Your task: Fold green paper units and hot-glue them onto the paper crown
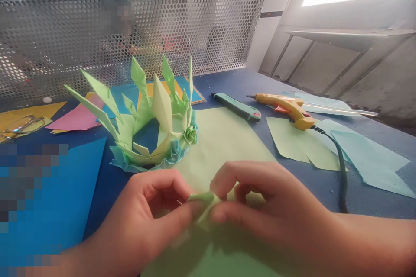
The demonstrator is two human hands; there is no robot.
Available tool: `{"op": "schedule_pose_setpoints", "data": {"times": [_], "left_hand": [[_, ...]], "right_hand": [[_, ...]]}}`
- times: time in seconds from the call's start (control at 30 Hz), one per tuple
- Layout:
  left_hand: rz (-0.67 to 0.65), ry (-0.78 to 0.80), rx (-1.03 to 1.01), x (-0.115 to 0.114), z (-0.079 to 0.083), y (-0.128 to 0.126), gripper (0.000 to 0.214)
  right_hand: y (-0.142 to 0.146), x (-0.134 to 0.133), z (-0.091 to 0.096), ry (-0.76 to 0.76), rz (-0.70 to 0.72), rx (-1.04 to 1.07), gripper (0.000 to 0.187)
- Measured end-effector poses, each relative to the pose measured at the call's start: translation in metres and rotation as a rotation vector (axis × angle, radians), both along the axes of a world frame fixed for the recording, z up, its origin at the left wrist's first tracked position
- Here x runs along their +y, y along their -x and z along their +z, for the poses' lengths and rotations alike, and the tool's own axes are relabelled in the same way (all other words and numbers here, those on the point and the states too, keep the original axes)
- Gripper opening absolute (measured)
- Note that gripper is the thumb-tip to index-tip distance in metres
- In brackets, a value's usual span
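Observation:
My left hand and my right hand meet over a light green paper sheet. Both pinch a small folded piece of light green paper between thumb and fingers. Just beyond the hands stands a spiky paper crown of green folded points with a blue ruffled base and a small green paper rose on its right side.
A yellow glue gun with a black cord lies at the right on green and pale blue paper. A teal utility knife lies beside it. Blue, pink and yellow sheets and scissors are at the left. A perforated metal screen stands behind.

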State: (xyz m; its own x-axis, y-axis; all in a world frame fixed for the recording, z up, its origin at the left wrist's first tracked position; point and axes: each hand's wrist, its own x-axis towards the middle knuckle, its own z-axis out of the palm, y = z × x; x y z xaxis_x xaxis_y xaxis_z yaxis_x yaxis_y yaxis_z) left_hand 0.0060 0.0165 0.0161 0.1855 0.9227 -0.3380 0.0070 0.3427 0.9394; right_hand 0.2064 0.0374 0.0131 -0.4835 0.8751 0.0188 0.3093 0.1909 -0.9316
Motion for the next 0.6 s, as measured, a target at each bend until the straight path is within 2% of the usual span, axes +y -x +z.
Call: {"op": "schedule_pose_setpoints", "data": {"times": [0.2,0.33,0.43,0.6], "left_hand": [[-0.031,-0.041,0.035,-0.0008,-0.0031,0.0017,0.011],[-0.019,-0.108,0.045,-0.0018,-0.0039,0.0015,0.015],[-0.026,-0.094,0.061,-0.0029,-0.0034,0.0018,0.016],[-0.022,-0.078,0.11,-0.0042,-0.0024,0.0013,0.015]], "right_hand": [[0.0018,0.0022,-0.0031,0.089,-0.019,0.04,0.028],[0.0027,0.004,-0.0017,0.059,-0.025,0.042,0.03],[0.0031,0.0026,-0.0003,0.061,-0.039,0.035,0.031],[0.0034,-0.0033,0.0002,-0.037,-0.05,0.019,0.034]]}}
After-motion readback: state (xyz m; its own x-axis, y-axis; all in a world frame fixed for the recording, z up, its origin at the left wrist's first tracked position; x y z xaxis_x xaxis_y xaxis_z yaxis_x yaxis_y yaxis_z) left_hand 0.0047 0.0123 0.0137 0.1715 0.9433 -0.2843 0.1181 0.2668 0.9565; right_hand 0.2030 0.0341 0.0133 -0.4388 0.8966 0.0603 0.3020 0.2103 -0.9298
